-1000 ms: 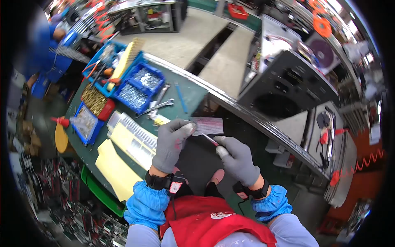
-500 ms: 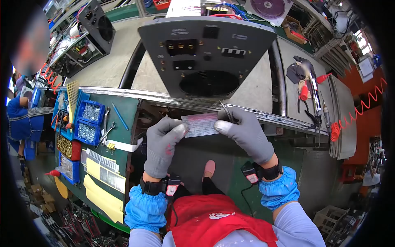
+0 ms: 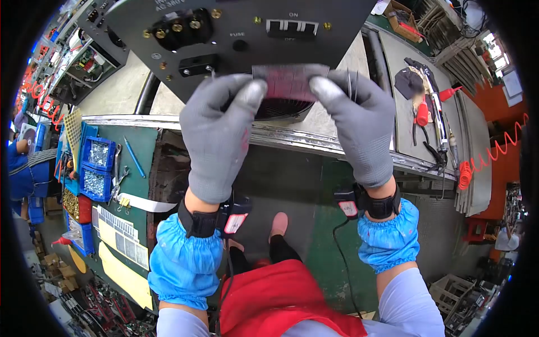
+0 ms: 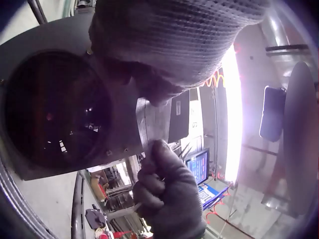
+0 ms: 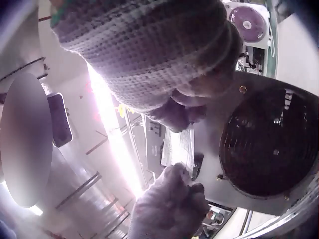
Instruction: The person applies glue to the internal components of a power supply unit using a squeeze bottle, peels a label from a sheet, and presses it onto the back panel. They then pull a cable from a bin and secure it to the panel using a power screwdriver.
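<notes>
A thin silvery label (image 3: 289, 83) with reddish printing is stretched between two grey-gloved hands. My left hand (image 3: 219, 129) pinches its left end between thumb and fingers. At the opposite end my right hand (image 3: 365, 123) pinches it the same way, and slim metal tweezers (image 3: 352, 84) stick up from among the right fingers. Behind the label stands a dark grey equipment panel (image 3: 331, 48) with sockets, a fuse holder and switches; the label overlaps its round fan grille (image 3: 281, 111) in the head view. In the left wrist view the label (image 4: 152, 122) shows between both hands, in front of the panel.
On the green bench at left are blue bins (image 3: 94, 182) of screws, wrenches (image 3: 116, 180), a blue pen (image 3: 135, 157) and yellow-backed label sheets (image 3: 126, 278). A metal rail edge (image 3: 314, 140) runs before the panel. Pliers (image 3: 429, 149) and red-handled tools lie at right.
The tweezers moved from the label in the left hand to among the right fingers, as the right hand took the label's other end. Both hands then raised it forward to the panel.
</notes>
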A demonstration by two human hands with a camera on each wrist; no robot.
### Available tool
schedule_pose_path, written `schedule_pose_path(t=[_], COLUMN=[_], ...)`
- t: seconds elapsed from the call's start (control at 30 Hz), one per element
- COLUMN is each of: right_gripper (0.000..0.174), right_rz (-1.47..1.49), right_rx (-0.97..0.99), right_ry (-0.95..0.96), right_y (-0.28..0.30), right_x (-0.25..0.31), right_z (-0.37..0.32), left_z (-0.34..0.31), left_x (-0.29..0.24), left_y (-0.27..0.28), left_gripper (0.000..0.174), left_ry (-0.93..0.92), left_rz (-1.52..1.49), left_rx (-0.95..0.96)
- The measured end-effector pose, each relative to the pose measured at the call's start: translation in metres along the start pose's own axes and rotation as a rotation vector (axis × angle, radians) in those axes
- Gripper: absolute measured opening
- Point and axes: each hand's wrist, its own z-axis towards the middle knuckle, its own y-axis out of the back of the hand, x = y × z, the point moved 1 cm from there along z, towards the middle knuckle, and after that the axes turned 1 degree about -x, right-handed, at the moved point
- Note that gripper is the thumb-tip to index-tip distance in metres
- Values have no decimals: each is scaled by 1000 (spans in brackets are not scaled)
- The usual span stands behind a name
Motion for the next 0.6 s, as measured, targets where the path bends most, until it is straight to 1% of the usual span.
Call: schedule_pose_path(t=[0.03, 0.07, 0.13, 0.17, 0.2, 0.23, 0.27, 0.33, 0.47, 0.53, 0.57, 0.6], right_gripper=[18, 19, 22, 22, 23, 23, 22, 20, 20, 22, 20, 19], right_rz=[-27, -55, -34, -29, -24, -8, -27, -66, -37, -30, -42, -55], right_rx=[-32, -63, -107, -138, -169, -187, -179, -162, -195, -227, -212, -197], right_ry=[49, 97, 114, 128, 142, 208, 197, 177, 242, 300, 278, 257], right_y=[-1, -3, -7, -10, -12, -14, -14, -13, -16, -17, -16, -16], right_x=[-4, -8, -16, -20, -26, -34, -37, -37, -42, -43, -42, -41], right_z=[4, 8, 13, 14, 16, 20, 20, 20, 23, 25, 25, 24], left_z=[5, 8, 12, 14, 15, 17, 19, 19, 20, 18, 18, 18], left_x=[7, 11, 15, 17, 22, 28, 32, 35, 41, 38, 38, 39], left_y=[-5, -10, -17, -19, -21, -22, -23, -27, -34, -35, -35, -36], left_gripper=[15, 15, 16, 17, 17, 17, 17, 17, 17, 19, 21, 21], left_ry=[-96, -80, -46, -101, -155, -209, -265, -290, -306, -244, -214, -231], left_rz=[16, 5, -14, 121, 164, 207, 250, 256, 231, 241, 245, 229], left_rx=[-20, -37, -64, -98, -116, -134, -154, -184, -242, -231, -226, -233])
